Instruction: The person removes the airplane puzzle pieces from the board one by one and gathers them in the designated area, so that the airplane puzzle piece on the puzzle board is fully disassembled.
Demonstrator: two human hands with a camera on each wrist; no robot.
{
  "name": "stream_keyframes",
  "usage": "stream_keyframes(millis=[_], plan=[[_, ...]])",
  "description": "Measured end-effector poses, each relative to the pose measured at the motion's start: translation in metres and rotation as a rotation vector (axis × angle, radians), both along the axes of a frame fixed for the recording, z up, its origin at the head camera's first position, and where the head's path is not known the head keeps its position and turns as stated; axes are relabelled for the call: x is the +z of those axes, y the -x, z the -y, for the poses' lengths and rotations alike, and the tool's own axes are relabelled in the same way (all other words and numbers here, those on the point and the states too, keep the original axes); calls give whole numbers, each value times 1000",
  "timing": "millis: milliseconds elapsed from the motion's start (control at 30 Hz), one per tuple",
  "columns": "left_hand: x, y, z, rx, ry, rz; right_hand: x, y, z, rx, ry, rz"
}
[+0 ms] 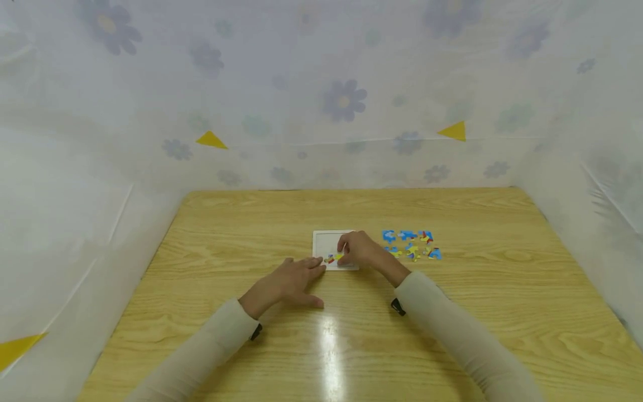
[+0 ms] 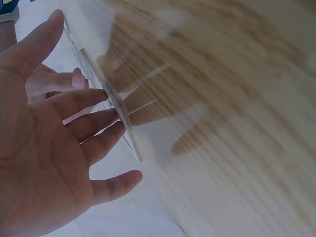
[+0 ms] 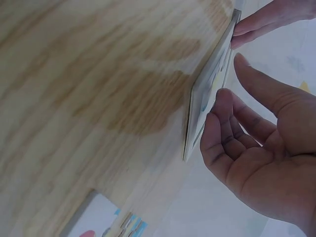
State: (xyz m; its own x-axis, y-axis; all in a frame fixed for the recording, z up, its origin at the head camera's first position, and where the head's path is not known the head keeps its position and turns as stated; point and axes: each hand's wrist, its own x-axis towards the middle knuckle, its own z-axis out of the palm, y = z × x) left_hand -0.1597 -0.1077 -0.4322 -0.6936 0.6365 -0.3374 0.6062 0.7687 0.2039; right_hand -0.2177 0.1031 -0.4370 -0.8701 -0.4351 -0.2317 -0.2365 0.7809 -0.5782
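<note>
A white puzzle tray (image 1: 315, 248) lies on the wooden table, with a few colourful jigsaw pieces (image 1: 331, 258) along its lower part. My left hand (image 1: 296, 282) rests at the tray's lower left corner, fingers stretched out and thumb spread. In the left wrist view those fingertips (image 2: 117, 114) touch the tray's edge. Over the tray's right part is my right hand (image 1: 363, 250), its fingers bent down at the pieces. The right wrist view shows its thumb (image 3: 259, 81) apart from the fingers, nothing visible between them, and fingertips right at the tray's surface.
Several loose jigsaw pieces (image 1: 412, 250), blue, yellow and red, lie in two rows right of the tray. A white flowered curtain (image 1: 301, 100) with yellow triangles surrounds the table (image 1: 241, 223) at the back and sides.
</note>
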Motion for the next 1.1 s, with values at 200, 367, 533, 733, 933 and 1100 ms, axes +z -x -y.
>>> stream_keyframes(millis=[200,367,533,733,933,1100], plan=[[0,0,0,-1,-3,1,-7,-1,3,17,-24,-11],[1,0,-1,2,-10,4,-11,-2,5,11,-56,-35],[1,0,-1,-1,-5,-3,-11,-3,6,8,-70,-38],[0,0,-1,0,2,-11,-11,-4,6,18,-94,-42],[0,0,-1,8,5,1,-9,-5,6,16,-79,-38],[1,0,-2,6,9,6,-9,-6,6,11,-72,-46]])
